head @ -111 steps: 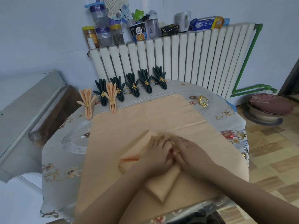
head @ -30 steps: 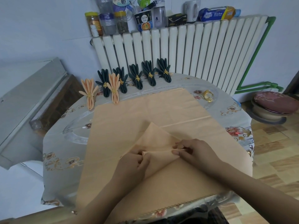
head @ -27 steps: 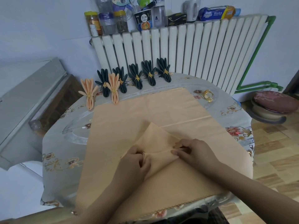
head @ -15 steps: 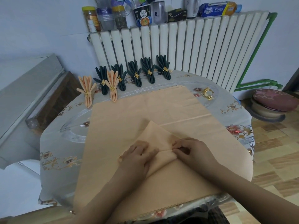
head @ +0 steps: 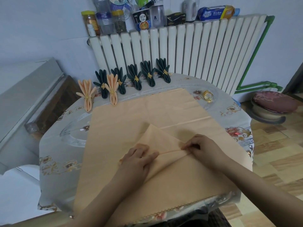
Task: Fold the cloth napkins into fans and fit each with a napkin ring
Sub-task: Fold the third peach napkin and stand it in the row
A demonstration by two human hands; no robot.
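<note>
Two hands work one peach napkin [head: 157, 140] lying on the spread cloth [head: 131, 115]: my left hand [head: 139, 158] presses flat on it, fingers straight; my right hand [head: 199, 147] pinches its fold.

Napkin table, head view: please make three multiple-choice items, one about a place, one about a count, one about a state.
1. Where do the spare gold rings lie?
A. far right of the table
B. on the radiator
C. under the left hand

2. How many dark green fans stand finished?
A. three
B. five
C. seven

3. What does the right hand do?
A. hangs idle
B. holds a ring
C. pinches a pleat in the peach napkin

Answers: 1 A, they rest on the tablecloth beside the cloth; 2 B, five stand before the radiator; 3 C, its fingertips pinch the ridge.
</note>
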